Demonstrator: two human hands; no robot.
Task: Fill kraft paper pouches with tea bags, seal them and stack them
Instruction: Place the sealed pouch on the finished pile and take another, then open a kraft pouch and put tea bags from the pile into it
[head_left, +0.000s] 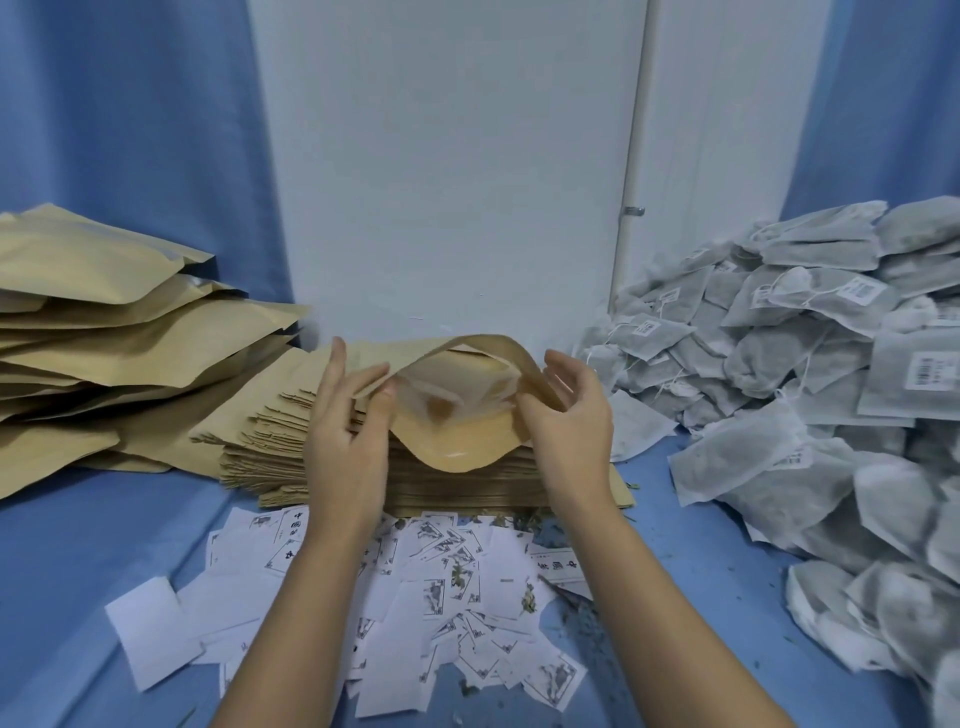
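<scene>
A kraft paper pouch is held open at the centre, its mouth spread wide toward me and its pale inside showing. My left hand pinches the pouch's left edge. My right hand pinches its right edge. The pouch hangs just above a flat stack of empty kraft pouches. A big heap of grey tea bags with strings and small labels lies to the right. Filled kraft pouches are piled at the left.
Several white printed paper cards are scattered on the blue table cloth in front of me, with loose tea leaf crumbs among them. A white wall panel and blue curtains stand behind.
</scene>
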